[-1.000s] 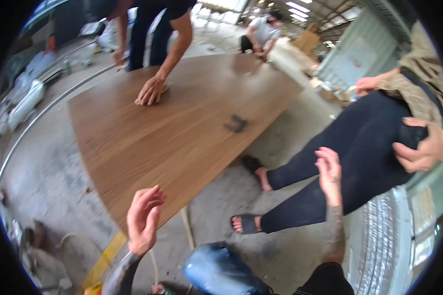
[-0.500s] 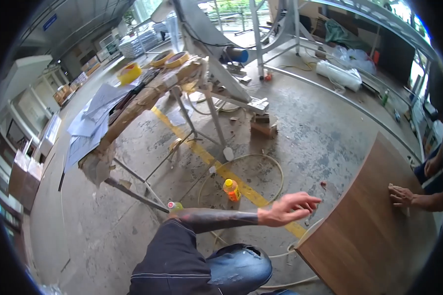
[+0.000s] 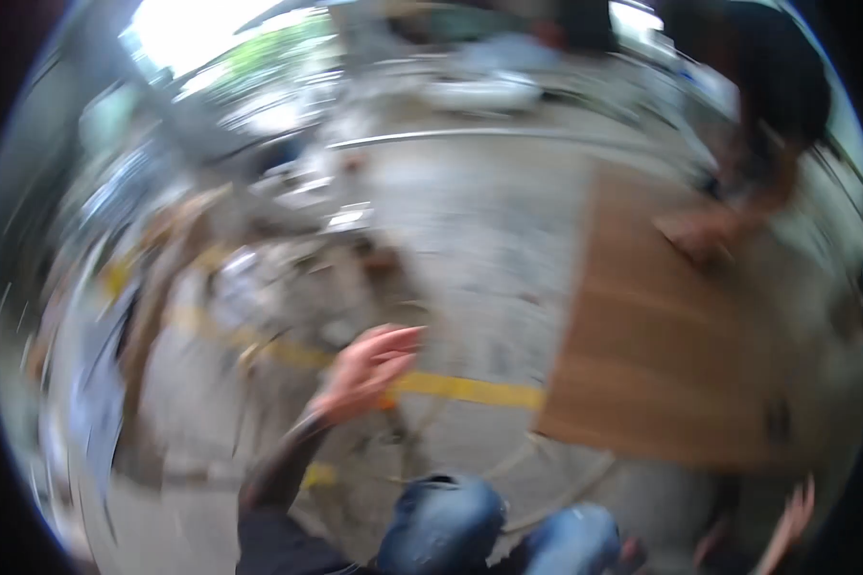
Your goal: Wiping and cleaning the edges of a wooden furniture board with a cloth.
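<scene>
The view is smeared by motion. My left hand (image 3: 369, 372) hangs in the air over the floor with its fingers stretched out, holding nothing, left of a brown wooden panel (image 3: 633, 355). At the lower right, my right hand (image 3: 791, 522) shows its fingers extended and apart, near the panel's lower right corner and not visibly touching it. Beyond the panel a co-worker (image 3: 786, 86) in dark clothing leans in, with a hand (image 3: 705, 235) resting on the panel's far part.
A yellow floor line (image 3: 470, 389) runs up to the panel. A pale hose (image 3: 566, 494) lies by my knees (image 3: 446, 522). At the left stands a blurred workbench (image 3: 158, 316) with papers (image 3: 96, 393). A wrapped white bundle (image 3: 479, 93) lies at the back.
My view has swung to the right, so the panel sits nearer the middle. My right hand and more of the co-worker have come into view. My left hand stays empty.
</scene>
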{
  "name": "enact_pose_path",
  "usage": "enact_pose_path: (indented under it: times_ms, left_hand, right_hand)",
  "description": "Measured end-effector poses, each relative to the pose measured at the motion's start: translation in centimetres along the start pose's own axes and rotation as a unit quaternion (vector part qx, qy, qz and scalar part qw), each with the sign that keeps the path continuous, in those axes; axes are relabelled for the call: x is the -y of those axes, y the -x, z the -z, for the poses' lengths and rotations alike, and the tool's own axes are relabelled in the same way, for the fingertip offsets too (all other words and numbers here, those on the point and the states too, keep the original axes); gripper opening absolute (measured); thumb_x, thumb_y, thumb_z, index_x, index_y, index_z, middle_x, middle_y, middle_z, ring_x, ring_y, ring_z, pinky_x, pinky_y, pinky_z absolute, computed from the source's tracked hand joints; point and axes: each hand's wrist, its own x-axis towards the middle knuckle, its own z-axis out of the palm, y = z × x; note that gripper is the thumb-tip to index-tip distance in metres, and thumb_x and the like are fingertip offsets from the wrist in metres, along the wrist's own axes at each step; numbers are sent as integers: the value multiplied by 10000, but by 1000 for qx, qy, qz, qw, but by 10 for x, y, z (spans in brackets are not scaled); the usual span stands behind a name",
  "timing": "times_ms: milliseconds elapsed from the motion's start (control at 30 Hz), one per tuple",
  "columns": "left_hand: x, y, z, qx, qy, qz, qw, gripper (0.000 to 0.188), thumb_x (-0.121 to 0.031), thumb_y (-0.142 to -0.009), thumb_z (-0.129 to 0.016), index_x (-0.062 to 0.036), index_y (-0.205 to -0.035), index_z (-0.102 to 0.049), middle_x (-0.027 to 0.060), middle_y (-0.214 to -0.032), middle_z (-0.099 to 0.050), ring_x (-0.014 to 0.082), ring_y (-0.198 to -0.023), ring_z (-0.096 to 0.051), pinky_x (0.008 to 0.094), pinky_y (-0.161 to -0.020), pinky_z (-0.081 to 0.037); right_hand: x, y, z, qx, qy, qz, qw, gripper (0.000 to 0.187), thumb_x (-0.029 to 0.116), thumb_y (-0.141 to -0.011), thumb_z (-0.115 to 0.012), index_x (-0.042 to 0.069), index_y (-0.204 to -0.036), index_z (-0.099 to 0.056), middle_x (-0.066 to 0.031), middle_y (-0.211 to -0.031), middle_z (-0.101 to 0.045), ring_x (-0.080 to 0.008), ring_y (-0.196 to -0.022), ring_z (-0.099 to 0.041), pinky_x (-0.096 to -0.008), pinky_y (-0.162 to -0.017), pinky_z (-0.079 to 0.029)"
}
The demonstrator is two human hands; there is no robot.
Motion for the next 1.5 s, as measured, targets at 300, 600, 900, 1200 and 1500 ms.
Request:
enact_pose_path:
  times_ms: [300, 600, 900, 1200, 1500]
  left_hand:
    - [2, -26, -81, 159, 15, -20, 987, 426, -233, -1002, -615, 23, -1342, -581, 88, -1188, -638, 183, -1086, -636, 311, -926, -517]
    - [-24, -20, -131, 276, 28, -85, 957, 387, -144, -994, -577, 51, -1329, -574, 108, -1208, -612, 202, -1096, -636, 323, -955, -511]
    - [-32, -45, -188, 323, 56, -109, 938, 357, -54, -986, -539, 80, -1316, -567, 127, -1229, -587, 222, -1107, -637, 335, -985, -505]
    - [-76, -24, -207, 294, 42, -54, 953, 327, -20, -952, -585, 70, -1266, -599, 139, -1210, -602, 230, -1119, -649, 332, -998, -502]
    - [-65, -25, -224, 336, 23, -116, 935, 427, -205, -1035, -596, 13, -1397, -539, 155, -1285, -643, 249, -1176, -636, 373, -999, -502]
  right_hand:
    - [203, 21, -142, 321, -191, 153, 915, 491, 232, -962, -556, -65, -1353, -533, -164, -1249, -650, -235, -1158, -645, -353, -977, -535]
    - [271, 59, -160, 276, 78, 523, 803, 364, 284, -838, -670, -77, -837, -626, -143, -591, -615, -297, -593, -648, -407, -630, -532]
    - [215, 39, -145, 426, 45, 263, 865, 287, 196, -841, -654, -81, -781, -613, -174, -743, -652, -344, -736, -674, -479, -710, -537]
    - [203, 52, -113, 561, -285, 115, 768, 317, 93, -942, -561, -29, -1232, -593, -104, -922, -675, -189, -869, -668, -343, -755, -524]
    - [132, 101, -103, 455, -537, 224, 674, 632, 215, -927, -763, 1, -1437, -457, -137, -1062, -647, -221, -952, -643, -336, -839, -532]
